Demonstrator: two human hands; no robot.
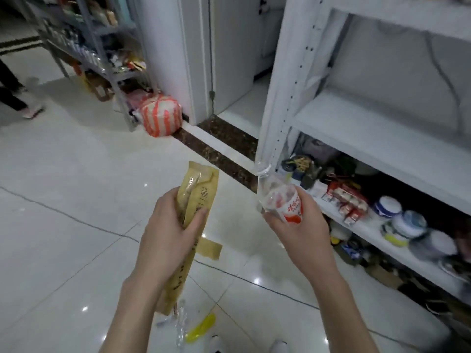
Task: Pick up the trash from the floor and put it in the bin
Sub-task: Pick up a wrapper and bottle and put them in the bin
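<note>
1. Our left hand (169,225) is wrapped round a long tan paper wrapper (201,184). The fingers curl over the front, and the top end points away from us.
2. A tan flap of that wrapper sticks out to the right, just below the hand.
3. Our right hand (303,233) grips a clear plastic bottle (276,197) with a red and white label. The neck is tilted up toward the shelf post.
4. So both bits of trash are in our hands, up off the white tiled floor (63,200), near each other but not touching.
5. Down by our feet there's some crumpled clear plastic (179,324) and a yellow piece (201,327) right beside it. It's pretty blurry, so we honestly can't tell what they are.
6. On our right is a white shelf unit (369,128), with jars and little red boxes on its lower level.
7. An orange and white striped bundle (160,115) sits on the floor by the door frame.
8. Another person's legs (12,95) show at the far left.
</note>
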